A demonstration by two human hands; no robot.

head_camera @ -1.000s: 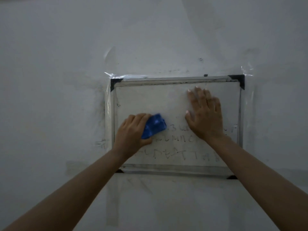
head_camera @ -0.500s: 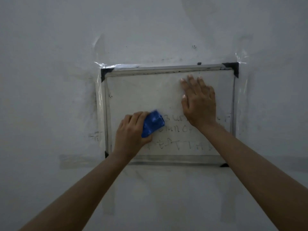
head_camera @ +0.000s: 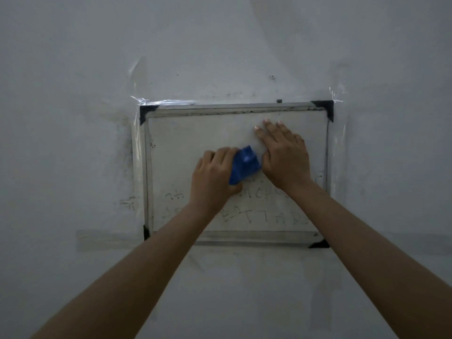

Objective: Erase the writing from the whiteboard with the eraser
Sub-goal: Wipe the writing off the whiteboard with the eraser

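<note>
Gripping the blue eraser [head_camera: 244,165], the left hand [head_camera: 212,177] nearly touches the flat-pressed right hand [head_camera: 285,157] on the whiteboard [head_camera: 195,133].

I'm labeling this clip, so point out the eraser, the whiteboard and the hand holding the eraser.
eraser [head_camera: 245,165], head view, middle of its blue body.
whiteboard [head_camera: 195,133], head view, bare upper left of the surface.
left hand [head_camera: 212,176], head view, back of the hand gripping the eraser.
</note>
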